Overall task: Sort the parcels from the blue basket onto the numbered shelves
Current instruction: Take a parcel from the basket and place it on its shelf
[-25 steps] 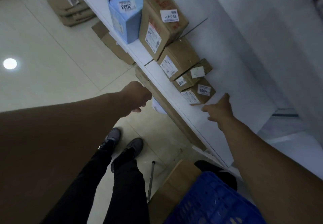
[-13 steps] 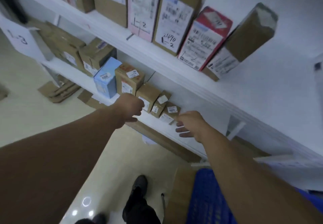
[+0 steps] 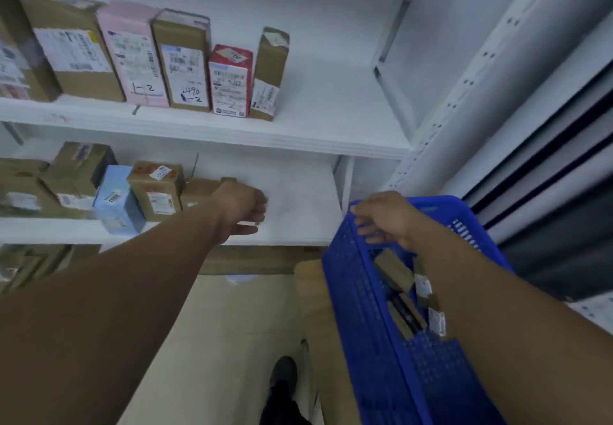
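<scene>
**Blue basket (image 3: pixel 365 308) gripped at rim; left hand (image 3: pixel 243 209) at lower shelf (image 3: pixel 298 222)**

Blue plastic, rectangular and with perforated walls, the basket fills the lower right of the frame. Inside it lie flat brown cardboard parcels (image 3: pixel 394 272) with white labels. The right hand (image 3: pixel 384 219) sits on the basket's far rim. Its fingers (image 3: pixel 365 227) curl over the edge and grip it.

At centre frame, the left hand reaches over the smooth white lower shelf, just beside small brown cartons (image 3: pixel 199 189). Its fingers bend downward, but blur prevents telling whether they hold anything.

Left of those cartons stand a taller brown box (image 3: pixel 156 191) and a light-blue box (image 3: pixel 116 205). On the white upper shelf (image 3: pixel 315 133), at upper left, labelled rectangular boxes stand in a row. Among them are a pink box (image 3: pixel 132 56), a red-and-white box (image 3: pixel 230 81) and a narrow brown box (image 3: pixel 270 73) that leans at the row's right end.
</scene>
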